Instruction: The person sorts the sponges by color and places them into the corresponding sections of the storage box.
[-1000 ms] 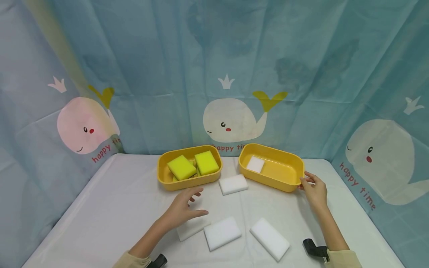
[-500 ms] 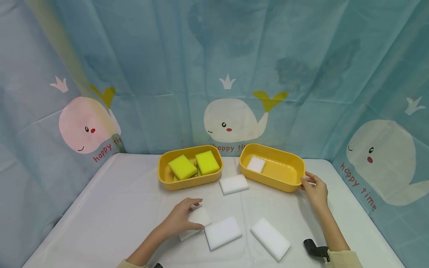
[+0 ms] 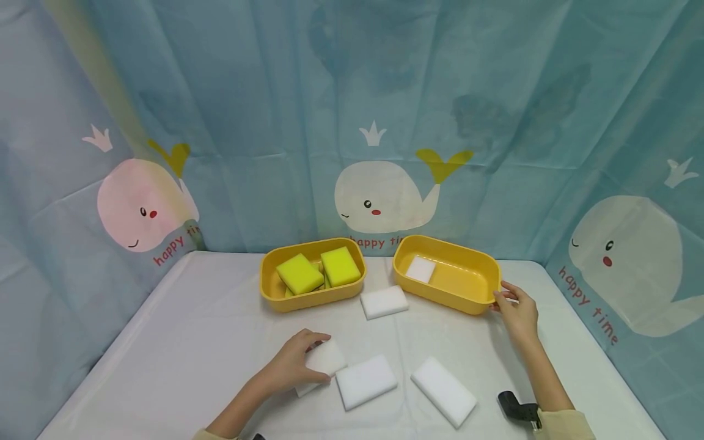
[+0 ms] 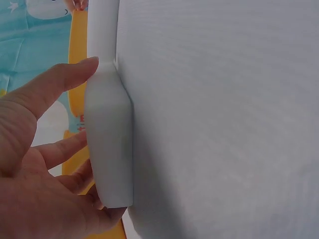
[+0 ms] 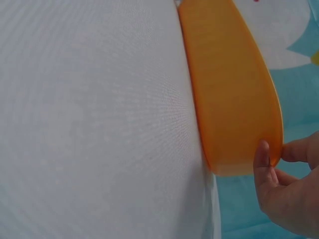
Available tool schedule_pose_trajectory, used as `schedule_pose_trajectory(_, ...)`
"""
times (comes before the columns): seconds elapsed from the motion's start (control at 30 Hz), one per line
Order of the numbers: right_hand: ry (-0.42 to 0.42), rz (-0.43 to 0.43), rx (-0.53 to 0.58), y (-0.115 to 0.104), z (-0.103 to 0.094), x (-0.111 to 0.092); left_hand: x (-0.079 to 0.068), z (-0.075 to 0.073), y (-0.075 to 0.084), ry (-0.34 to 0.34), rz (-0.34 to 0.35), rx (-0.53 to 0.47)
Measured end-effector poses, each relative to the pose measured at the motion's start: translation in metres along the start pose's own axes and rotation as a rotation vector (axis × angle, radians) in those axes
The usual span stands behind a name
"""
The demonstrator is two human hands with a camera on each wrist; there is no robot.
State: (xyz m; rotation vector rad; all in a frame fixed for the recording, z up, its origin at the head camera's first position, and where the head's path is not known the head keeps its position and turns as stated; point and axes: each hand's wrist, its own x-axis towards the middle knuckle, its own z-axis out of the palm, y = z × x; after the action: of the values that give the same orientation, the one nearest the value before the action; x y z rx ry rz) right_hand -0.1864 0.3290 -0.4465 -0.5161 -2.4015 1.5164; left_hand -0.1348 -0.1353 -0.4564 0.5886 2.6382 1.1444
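Observation:
My left hand (image 3: 294,363) is around a white sponge (image 3: 327,357) lying on the table, thumb at its near edge and fingers at the far edge. In the left wrist view that sponge (image 4: 110,144) sits between the thumb and the curled fingers. My right hand (image 3: 517,311) pinches the right end of a yellow bin (image 3: 467,281), thumb outside the wall and a finger at the rim. Inside this bin lies one white sponge (image 3: 420,269). Further white sponges rest on the table: one (image 3: 366,382) touching or close to the held one, one (image 3: 443,392) to its right, another (image 3: 384,302) near the bins.
A second yellow bin (image 3: 313,302) at the back left holds several yellow-green sponges (image 3: 299,274). A blue curtain (image 3: 264,122) with whale prints hangs behind and beside the white table (image 3: 181,342).
My left hand has come down and nearer to me onto the white sponge, its fingers and thumb closing around it. The right hand stays on the bin's end.

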Motion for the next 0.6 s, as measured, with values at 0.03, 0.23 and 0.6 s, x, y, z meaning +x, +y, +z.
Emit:
schedule_pose_trajectory(0.03,0.001,0.001,-0.001,0.000,0.000,0.000,0.000,0.000,0.000,-0.003,-0.002,0.002)
schedule_pose_trajectory(0.23,0.005,0.011,0.004,0.001,0.001,0.001,0.003,-0.003,0.002,-0.010,-0.027,0.019)
schedule_pose_trajectory(0.6,0.008,0.000,0.008,0.000,0.000,0.001,0.013,-0.012,0.012,0.033,0.003,0.046)
